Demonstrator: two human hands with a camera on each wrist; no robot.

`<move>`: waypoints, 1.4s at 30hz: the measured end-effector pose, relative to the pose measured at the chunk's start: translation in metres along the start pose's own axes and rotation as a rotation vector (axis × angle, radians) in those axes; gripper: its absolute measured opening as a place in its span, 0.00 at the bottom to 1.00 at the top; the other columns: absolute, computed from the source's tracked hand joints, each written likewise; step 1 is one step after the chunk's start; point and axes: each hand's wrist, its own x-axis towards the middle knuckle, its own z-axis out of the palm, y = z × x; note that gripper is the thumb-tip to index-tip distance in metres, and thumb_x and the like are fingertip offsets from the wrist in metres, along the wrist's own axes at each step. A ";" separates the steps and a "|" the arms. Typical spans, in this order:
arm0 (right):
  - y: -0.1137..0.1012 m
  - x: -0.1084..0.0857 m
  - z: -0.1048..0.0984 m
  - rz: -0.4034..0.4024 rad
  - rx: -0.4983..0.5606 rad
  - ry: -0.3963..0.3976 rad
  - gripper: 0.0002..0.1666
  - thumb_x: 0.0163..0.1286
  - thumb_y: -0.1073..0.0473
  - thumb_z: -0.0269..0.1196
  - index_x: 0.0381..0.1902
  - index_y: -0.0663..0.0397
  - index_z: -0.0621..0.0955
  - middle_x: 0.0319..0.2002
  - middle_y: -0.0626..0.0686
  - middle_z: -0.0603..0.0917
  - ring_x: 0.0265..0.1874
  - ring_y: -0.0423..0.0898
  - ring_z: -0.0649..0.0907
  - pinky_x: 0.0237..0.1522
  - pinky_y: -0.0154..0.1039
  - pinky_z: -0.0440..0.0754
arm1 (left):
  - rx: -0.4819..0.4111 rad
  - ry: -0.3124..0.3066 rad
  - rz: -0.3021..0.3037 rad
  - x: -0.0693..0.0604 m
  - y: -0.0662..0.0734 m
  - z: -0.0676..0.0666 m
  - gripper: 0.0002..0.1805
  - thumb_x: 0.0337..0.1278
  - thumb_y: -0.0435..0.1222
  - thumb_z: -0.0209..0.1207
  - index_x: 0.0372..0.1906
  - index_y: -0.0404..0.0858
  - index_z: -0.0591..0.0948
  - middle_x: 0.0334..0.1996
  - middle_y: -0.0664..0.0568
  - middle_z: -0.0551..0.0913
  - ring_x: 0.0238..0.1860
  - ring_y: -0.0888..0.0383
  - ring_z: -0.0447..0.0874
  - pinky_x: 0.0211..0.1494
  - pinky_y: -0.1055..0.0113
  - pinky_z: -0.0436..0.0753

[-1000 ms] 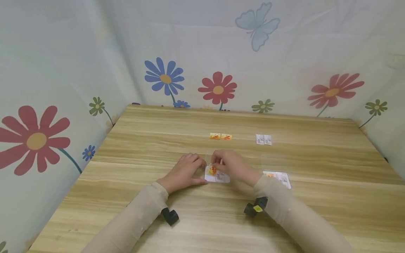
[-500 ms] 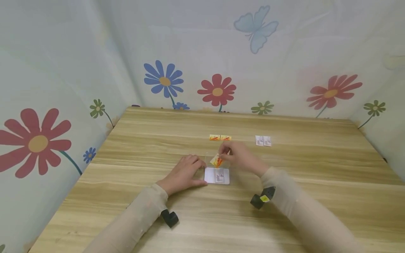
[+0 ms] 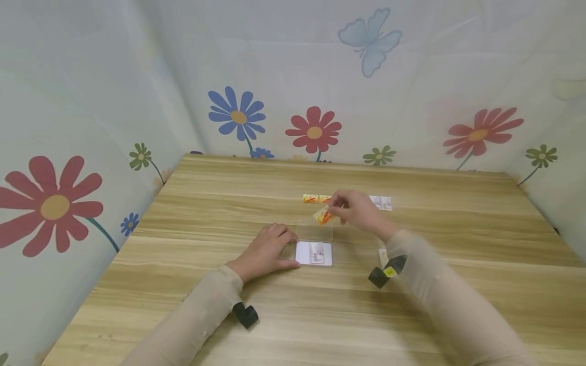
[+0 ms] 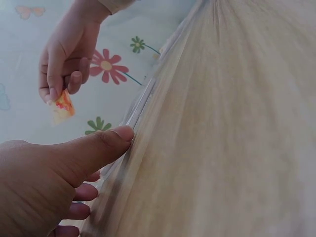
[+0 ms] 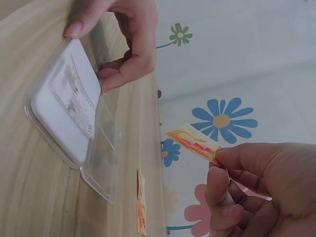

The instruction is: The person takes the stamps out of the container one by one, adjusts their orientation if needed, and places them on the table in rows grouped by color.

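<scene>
In the head view, my right hand (image 3: 359, 211) pinches an orange-and-yellow stamp (image 3: 324, 215) in the air, above and behind a small clear plastic case. Its toothed edge shows in the right wrist view, where thumb and forefinger hold one end of the stamp (image 5: 192, 141). The hinged case (image 3: 302, 259) lies unfolded on the table, its transparent lid (image 5: 104, 153) laid back. On its white inside rests a pale grey stamp (image 3: 317, 252). My left hand (image 3: 265, 251) holds the case's left end, thumb at the near corner and a fingertip by the hinge.
Behind the case lie two orange stamps (image 3: 310, 199) side by side. Two pale stamps (image 3: 386, 203) lie farther right, partly behind my right hand. A second case (image 3: 382, 255) is mostly hidden by my right wrist. A flowered curtain (image 3: 274, 61) borders the wooden table (image 3: 220, 198).
My right hand has lifted the orange stamp from the case and carried it back and to the right. The grey stamp now shows uncovered. My left hand has stayed put.
</scene>
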 end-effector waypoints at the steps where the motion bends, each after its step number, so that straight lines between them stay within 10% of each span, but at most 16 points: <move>1: 0.000 0.000 -0.001 0.008 0.004 0.004 0.05 0.67 0.59 0.62 0.37 0.55 0.79 0.34 0.54 0.81 0.24 0.44 0.78 0.28 0.34 0.77 | -0.001 -0.002 0.000 0.000 0.000 0.000 0.28 0.45 0.54 0.69 0.49 0.41 0.79 0.45 0.51 0.79 0.49 0.53 0.74 0.60 0.55 0.72; 42: 0.040 0.034 -0.021 0.186 0.206 0.076 0.13 0.71 0.57 0.58 0.46 0.61 0.75 0.38 0.59 0.79 0.25 0.42 0.76 0.24 0.30 0.73 | -0.011 -0.027 -0.022 0.002 -0.004 0.002 0.30 0.46 0.55 0.68 0.51 0.41 0.79 0.46 0.51 0.78 0.53 0.52 0.73 0.66 0.53 0.68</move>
